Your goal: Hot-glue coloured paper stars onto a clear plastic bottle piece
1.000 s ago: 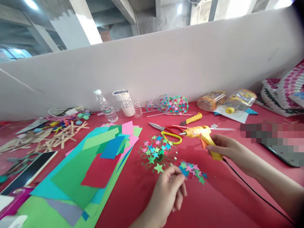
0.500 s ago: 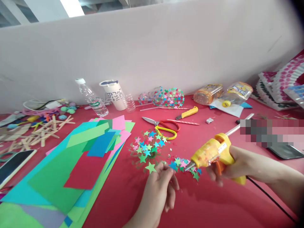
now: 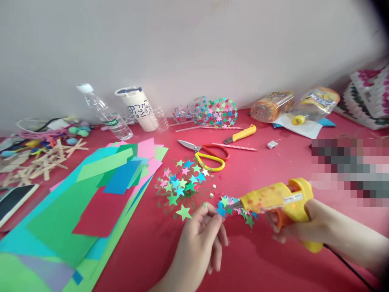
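Levelled out and moved left since the earlier frame, the glue gun (image 3: 272, 198) now brings its nozzle (image 3: 236, 205) right up to the blue star (image 3: 221, 210) near the middle of the frame. At the left edge lies a phone (image 3: 17, 202), with coloured paper (image 3: 63, 221) spread over the lower left, probably laid flat there to stay out of the hands' way. Right of it, the star cluster (image 3: 180, 186) sits below the scissors (image 3: 198, 149). Lower centre, the left hand (image 3: 199, 239) seems to pinch the blue star between thumb and forefinger, likely by its edge to keep skin off the tip; whether nozzle and star touch, I cannot tell. Just behind the nozzle, loose stars (image 3: 240, 211) lie within easy reach. At lower right, the right hand (image 3: 323, 221) wraps the gun's handle and reaches the orange trigger (image 3: 281, 222), the cord (image 3: 346, 261) trailing off behind, presumably so it cannot snag.
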`<state>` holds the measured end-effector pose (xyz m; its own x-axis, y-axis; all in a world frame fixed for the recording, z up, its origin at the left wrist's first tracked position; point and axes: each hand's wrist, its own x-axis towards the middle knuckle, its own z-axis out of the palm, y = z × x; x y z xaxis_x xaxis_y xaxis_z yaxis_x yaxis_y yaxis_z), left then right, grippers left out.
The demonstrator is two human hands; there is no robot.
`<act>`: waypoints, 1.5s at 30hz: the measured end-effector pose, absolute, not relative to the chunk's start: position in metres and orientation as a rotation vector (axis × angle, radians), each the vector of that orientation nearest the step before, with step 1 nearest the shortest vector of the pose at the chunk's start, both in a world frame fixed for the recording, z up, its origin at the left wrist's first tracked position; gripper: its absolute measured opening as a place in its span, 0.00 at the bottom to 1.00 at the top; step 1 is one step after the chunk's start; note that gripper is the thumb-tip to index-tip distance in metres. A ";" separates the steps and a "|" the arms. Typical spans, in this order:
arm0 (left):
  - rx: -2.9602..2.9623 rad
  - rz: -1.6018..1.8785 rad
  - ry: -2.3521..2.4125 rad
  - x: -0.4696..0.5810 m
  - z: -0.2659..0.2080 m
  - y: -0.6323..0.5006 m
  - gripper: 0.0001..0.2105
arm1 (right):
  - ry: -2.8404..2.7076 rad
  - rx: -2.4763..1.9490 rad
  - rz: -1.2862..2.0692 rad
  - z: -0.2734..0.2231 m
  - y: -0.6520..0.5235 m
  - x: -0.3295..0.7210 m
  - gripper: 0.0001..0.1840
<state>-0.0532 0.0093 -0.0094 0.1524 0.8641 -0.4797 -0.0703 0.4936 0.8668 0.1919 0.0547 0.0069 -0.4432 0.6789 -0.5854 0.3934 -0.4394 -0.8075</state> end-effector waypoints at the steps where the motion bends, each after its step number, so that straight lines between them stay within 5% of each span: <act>1: 0.814 0.787 1.241 -0.053 -0.010 0.009 0.11 | -1.521 -1.492 2.017 0.006 0.052 0.192 0.08; 7: 0.829 0.782 1.270 -0.052 -0.007 0.006 0.11 | -1.549 -1.227 2.058 -0.003 0.042 0.192 0.14; 13: 0.849 0.798 1.360 -0.050 0.003 0.004 0.11 | -1.534 -1.585 1.850 -0.012 0.031 0.192 0.21; 35: 0.836 0.790 1.377 -0.048 0.002 0.005 0.11 | -1.590 -1.604 1.647 -0.010 0.032 0.177 0.12; 45: 0.822 0.796 1.376 -0.048 0.002 0.006 0.10 | -1.688 -1.482 1.637 -0.007 0.034 0.174 0.22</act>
